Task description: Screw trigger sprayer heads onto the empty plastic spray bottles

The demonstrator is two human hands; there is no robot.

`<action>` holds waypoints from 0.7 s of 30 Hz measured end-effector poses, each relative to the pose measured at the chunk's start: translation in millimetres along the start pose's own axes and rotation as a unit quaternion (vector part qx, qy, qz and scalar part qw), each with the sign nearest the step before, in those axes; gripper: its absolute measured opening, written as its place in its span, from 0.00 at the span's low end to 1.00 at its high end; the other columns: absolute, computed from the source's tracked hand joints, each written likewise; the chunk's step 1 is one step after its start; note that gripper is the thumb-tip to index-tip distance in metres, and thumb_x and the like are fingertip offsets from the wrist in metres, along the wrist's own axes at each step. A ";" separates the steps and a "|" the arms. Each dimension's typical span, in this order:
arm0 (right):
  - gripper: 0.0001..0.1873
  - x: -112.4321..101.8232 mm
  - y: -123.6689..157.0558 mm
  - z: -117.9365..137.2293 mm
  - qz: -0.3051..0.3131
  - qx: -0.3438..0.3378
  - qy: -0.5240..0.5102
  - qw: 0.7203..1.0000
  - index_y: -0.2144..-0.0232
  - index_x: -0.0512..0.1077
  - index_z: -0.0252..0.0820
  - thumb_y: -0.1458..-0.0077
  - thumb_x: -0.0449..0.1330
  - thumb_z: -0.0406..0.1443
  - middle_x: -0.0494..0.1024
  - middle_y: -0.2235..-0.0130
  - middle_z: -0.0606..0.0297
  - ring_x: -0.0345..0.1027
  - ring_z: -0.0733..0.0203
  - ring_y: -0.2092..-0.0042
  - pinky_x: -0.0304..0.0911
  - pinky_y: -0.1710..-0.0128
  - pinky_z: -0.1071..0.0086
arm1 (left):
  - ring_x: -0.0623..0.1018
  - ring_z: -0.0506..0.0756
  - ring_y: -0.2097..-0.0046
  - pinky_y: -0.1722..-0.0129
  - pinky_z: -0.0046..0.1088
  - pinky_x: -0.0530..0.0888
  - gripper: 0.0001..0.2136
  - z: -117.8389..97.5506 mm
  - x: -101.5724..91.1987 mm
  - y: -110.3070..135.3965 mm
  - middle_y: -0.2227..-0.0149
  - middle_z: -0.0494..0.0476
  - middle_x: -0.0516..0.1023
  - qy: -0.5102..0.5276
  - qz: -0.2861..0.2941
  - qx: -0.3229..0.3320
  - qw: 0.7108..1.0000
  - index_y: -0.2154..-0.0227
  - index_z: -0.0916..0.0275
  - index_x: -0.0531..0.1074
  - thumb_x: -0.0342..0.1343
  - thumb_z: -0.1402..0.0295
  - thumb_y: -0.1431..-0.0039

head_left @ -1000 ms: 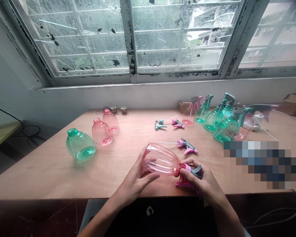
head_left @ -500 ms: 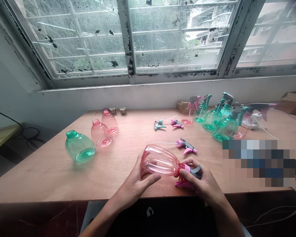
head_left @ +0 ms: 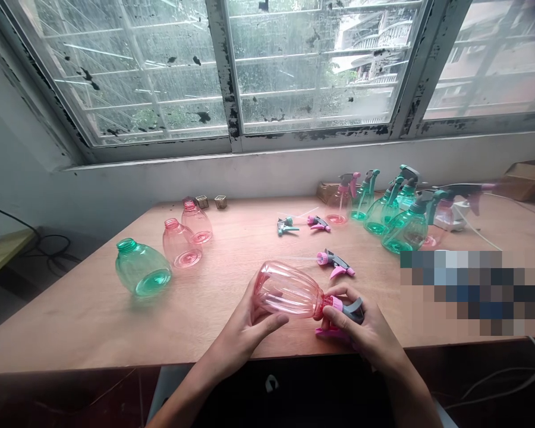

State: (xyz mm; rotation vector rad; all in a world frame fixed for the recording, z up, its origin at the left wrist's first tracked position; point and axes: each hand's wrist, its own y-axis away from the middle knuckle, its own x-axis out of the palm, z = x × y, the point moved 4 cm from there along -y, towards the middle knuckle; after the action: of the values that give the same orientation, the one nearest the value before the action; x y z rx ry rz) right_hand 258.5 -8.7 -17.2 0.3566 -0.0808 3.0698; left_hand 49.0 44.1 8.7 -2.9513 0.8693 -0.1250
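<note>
Head view: pink bottle [head_left: 289, 291] near table edge [head_left: 116, 355], both hands.

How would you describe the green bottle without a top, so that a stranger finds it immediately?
Look at the left part of the wooden table under the window. The green bottle lies on its side there, left of two pink bottles. It is the only green bottle without a spray top.

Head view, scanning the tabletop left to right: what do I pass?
Green bottle → two pink bottles without heads → left hand → held pink bottle → right hand on its pink spray head → cluster of assembled spray bottles.
</note>
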 end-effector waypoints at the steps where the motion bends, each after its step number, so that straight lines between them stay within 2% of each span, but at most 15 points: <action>1: 0.19 0.0 0.0 0.0 0.001 0.001 -0.001 1.000 0.61 0.73 0.43 0.46 0.72 0.48 0.81 0.69 0.67 0.77 0.57 0.66 0.81 0.61 0.57 | 0.62 0.65 0.30 0.31 0.45 0.62 0.44 0.0 -0.1 -0.3 0.33 0.61 0.66 0.001 0.001 0.002 1.000 0.27 0.49 0.44 0.65 0.66 0.38; 7: 0.19 -0.3 -0.5 0.1 0.002 0.001 0.003 1.000 0.61 0.74 0.43 0.45 0.72 0.48 0.81 0.69 0.67 0.77 0.56 0.66 0.81 0.62 0.58 | 0.65 0.64 0.31 0.31 0.44 0.62 0.44 3.2 -1.1 -0.7 0.35 0.61 0.69 0.011 0.007 -0.005 1.000 0.27 0.49 0.43 0.65 0.66 0.37; 13: 0.19 -1.5 -1.1 -2.0 0.011 -0.002 0.009 1.000 0.60 0.73 0.43 0.44 0.71 0.48 0.82 0.68 0.66 0.76 0.57 0.66 0.81 0.60 0.57 | 0.60 0.61 0.28 0.30 0.37 0.61 0.44 6.1 -2.0 -0.2 0.27 0.55 0.57 0.035 0.007 -0.012 0.999 0.27 0.45 0.43 0.66 0.66 0.37; 17: 0.19 -2.1 -1.1 -2.9 0.012 -0.003 0.006 1.000 0.60 0.73 0.42 0.44 0.72 0.48 0.81 0.68 0.66 0.76 0.59 0.66 0.81 0.60 0.57 | 0.61 0.61 0.29 0.30 0.37 0.61 0.44 5.4 -0.2 -0.6 0.28 0.56 0.60 0.041 0.027 -0.010 0.999 0.27 0.47 0.41 0.65 0.66 0.36; 21: 0.20 -1.9 -0.7 -2.7 0.006 0.001 -0.002 1.000 0.59 0.73 0.42 0.44 0.72 0.47 0.82 0.69 0.66 0.76 0.59 0.66 0.81 0.61 0.58 | 0.59 0.62 0.28 0.30 0.37 0.61 0.45 6.0 -0.6 -0.8 0.27 0.56 0.56 0.044 0.023 -0.010 0.999 0.27 0.49 0.39 0.65 0.66 0.36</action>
State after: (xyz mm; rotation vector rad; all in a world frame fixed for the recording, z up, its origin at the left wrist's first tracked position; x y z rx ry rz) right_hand 259.7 -7.9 -20.3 0.3628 -0.0810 3.0823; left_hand 49.5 45.3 2.8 -2.9627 0.9549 -0.2477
